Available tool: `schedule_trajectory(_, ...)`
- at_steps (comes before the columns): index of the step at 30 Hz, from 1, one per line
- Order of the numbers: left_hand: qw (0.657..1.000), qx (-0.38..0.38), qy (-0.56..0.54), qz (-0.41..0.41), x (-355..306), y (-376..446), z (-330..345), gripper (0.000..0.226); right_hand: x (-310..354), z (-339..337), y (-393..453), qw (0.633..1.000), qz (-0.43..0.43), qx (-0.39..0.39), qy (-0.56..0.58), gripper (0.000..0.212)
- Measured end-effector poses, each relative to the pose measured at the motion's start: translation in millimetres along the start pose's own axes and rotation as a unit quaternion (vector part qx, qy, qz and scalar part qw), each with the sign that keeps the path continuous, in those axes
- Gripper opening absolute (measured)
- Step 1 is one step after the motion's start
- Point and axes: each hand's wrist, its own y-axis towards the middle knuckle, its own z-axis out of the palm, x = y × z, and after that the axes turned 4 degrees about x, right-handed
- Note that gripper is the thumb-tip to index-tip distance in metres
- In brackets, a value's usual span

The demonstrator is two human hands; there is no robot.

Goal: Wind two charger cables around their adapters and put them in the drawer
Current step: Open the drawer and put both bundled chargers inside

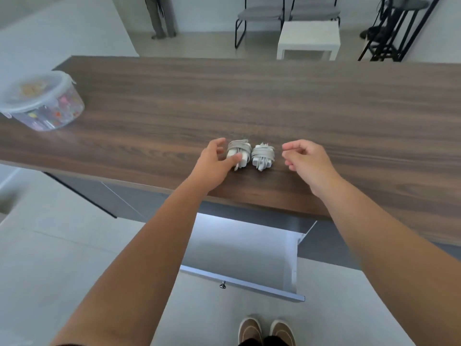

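Two white adapters with grey cables wound round them lie side by side on the dark wooden counter [274,101], near its front edge. My left hand [214,161] is at the left bundle [240,152], thumb against its front and fingers curved at its left side. The right bundle [263,156] lies free. My right hand [306,158] hovers just right of it, fingers loosely curled, holding nothing. Below the counter a white drawer [249,255] stands pulled open, and nothing shows in the visible part of its inside.
A clear lidded tub [42,101] of colourful small items sits at the counter's left end. Beyond the counter stand grey chairs [262,13], a white side table [309,38] and a person's legs [161,18]. My shoes [265,330] show on the light floor.
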Motion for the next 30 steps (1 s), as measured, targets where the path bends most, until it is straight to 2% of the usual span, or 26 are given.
schedule_trajectory(1, 0.999, 0.006, -0.02, -0.028, -3, 7, 3, 0.065, -1, 5, 7, 1.0, 0.022, 0.006, 0.003, 0.012)
schedule_trajectory(3, 0.997, 0.007, -0.041, -0.071, -11, 16, 7, 0.073, -1, 14, 17, 0.998, 0.05, 0.022, -0.011, 0.026)
schedule_trajectory(6, 0.995, 0.023, -0.013, -0.101, -17, 24, 10, 0.077, -2, 24, 24, 0.994, 0.034, 0.051, -0.093, 0.048)
schedule_trajectory(9, 0.995, 0.038, -0.008, -0.09, -13, 29, 12, 0.063, 4, 30, 24, 0.985, 0.028, 0.073, -0.156, 0.057)
schedule_trajectory(15, 0.994, 0.011, -0.097, -0.039, -1, 19, 11, 0.043, 5, 37, 24, 0.971, 0.017, 0.081, -0.226, 0.072)
schedule_trajectory(18, 0.996, -0.019, -0.083, 0.009, 3, 2, 12, 0.038, 1, 38, 15, 0.974, 0.002, 0.061, -0.22, 0.07)
schedule_trajectory(21, 0.994, -0.04, -0.091, 0.053, 1, -19, 18, 0.037, -2, 36, -4, 0.979, -0.027, 0.049, -0.195, 0.058)
schedule_trajectory(25, 0.965, -0.045, -0.251, 0.053, 4, -49, 21, 0.034, -8, 29, -45, 0.992, -0.029, 0.042, -0.112, 0.053)
schedule_trajectory(27, 0.941, -0.013, -0.334, 0.051, 13, -70, 14, 0.033, -12, 21, -74, 0.995, -0.024, 0.078, -0.055, 0.05)
schedule_trajectory(30, 0.922, 0.1, -0.372, 0.036, 43, -104, 2, 0.036, -32, 13, -116, 0.982, -0.042, 0.179, -0.039, 0.05)
